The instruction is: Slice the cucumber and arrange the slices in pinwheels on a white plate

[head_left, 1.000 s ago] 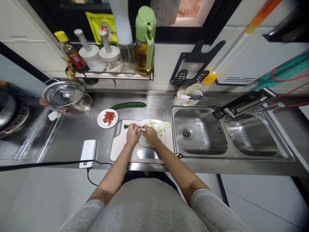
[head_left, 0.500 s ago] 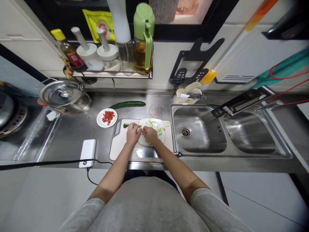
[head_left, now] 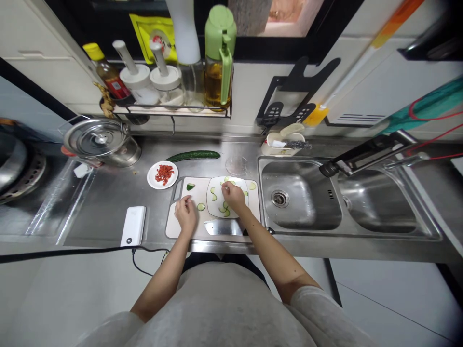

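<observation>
My right hand (head_left: 233,195) is over the upper middle of a white square plate (head_left: 214,210), its fingers pinched on something I cannot make out. Thin cucumber slices (head_left: 224,210) lie in curved groups on that plate. Left of the plate, my left hand (head_left: 185,212) is above the cutting board (head_left: 177,227), fingers partly curled; whether they hold anything is unclear. Between hand and plate a single round slice (head_left: 201,206) lies on the board, with a cucumber end piece (head_left: 190,186) further up. A wide knife blade (head_left: 224,228) rests along the board's near side.
Behind the board lie a whole cucumber (head_left: 195,155) and a small plate of red pieces (head_left: 151,178). A lidded pot (head_left: 123,152) and a white power bank (head_left: 133,225) are to the left. A double sink (head_left: 300,193) adjoins the board's right side.
My hands have moved apart: the left hand went left and down off the plate's edge, the right slightly right and up. The round slice between them and more slices on the plate now show.
</observation>
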`<state>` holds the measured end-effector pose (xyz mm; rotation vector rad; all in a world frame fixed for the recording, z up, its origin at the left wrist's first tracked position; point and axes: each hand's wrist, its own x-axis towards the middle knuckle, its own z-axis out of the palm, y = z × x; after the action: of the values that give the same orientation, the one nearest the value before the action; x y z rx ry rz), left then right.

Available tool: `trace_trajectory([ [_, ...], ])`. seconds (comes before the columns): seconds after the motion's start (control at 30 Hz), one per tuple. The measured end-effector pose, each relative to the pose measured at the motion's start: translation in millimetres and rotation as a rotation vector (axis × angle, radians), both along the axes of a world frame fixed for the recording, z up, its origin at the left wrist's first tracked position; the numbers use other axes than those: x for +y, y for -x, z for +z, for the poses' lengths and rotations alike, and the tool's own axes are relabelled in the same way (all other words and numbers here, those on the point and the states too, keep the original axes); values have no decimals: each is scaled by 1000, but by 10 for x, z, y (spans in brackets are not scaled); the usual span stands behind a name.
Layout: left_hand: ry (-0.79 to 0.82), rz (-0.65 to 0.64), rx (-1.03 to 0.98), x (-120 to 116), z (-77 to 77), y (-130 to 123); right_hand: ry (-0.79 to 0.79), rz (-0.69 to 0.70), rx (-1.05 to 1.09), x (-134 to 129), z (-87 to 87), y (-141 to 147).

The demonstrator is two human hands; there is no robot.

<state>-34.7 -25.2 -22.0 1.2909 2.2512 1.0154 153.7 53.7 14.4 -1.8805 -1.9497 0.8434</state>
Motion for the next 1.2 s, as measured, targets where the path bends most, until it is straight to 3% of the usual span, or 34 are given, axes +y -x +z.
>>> trace_trajectory([
  [0.2, 230, -125, 210, -239, 50, -17, -120, -5, 170, -223, 148, 16],
  [0.37, 284, -186, 296, -179, 86, -78, -121, 59, 282, -776, 319, 23],
  [0.57, 290, -224, 229, -110, 90, -85, -38, 218, 274, -1397, 282, 20],
  [0.8, 184, -131, -157, -209, 189, -99, 53, 156, 299, -1517, 264, 22],
  [1.0, 143, -243, -859, -540, 570, -248, 30, -43, 460, -1470, 296, 49],
  [1.2, 206, -276, -1068, -598, 879, -400, 8, -10, 526, -1393, 412, 63],
])
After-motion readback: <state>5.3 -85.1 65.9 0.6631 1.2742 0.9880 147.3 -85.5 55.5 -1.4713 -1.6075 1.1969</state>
